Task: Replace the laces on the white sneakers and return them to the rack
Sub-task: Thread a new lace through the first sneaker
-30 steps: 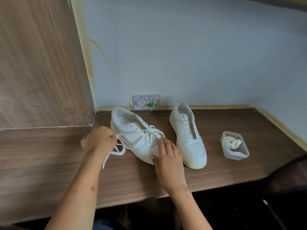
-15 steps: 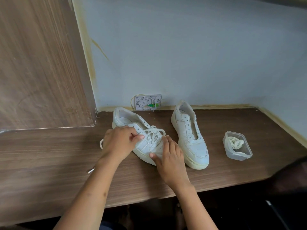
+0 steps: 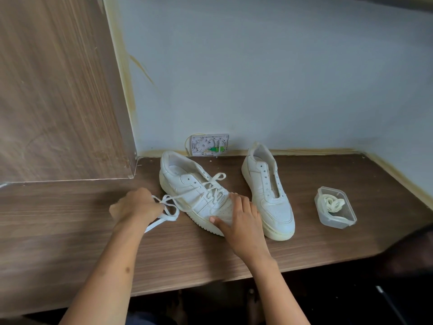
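Two white leather low-top sneakers stand toward the back edge of the brown wood-grain desk (image 3: pixel 304 249). The left sneaker (image 3: pixel 187 184) is partly laced; the right sneaker (image 3: pixel 269 195), just beside it, has bare eyelets. Half a second ago the left hand (image 3: pixel 136 207) was up on the laced sneaker's side at the eyelets; now it has drawn away toward the desk's left end, fingers curled round the flat white lace (image 3: pixel 168 202), which runs out of the shoe in a loose loop with its tail lying on the wood. The right hand (image 3: pixel 239 216) stays where it was, fingers fairly straight and pressed flat over the toe, holding the shoe steady. That reads to me as a length of lace being pulled through, though whether it is going in or coming out I cannot tell. A small clear plastic tub (image 3: pixel 336 207) holding a coiled cream lace (image 3: pixel 332 202) sits near the right end, untouched, so the unlaced shoe likely still waits. No rack is in view.
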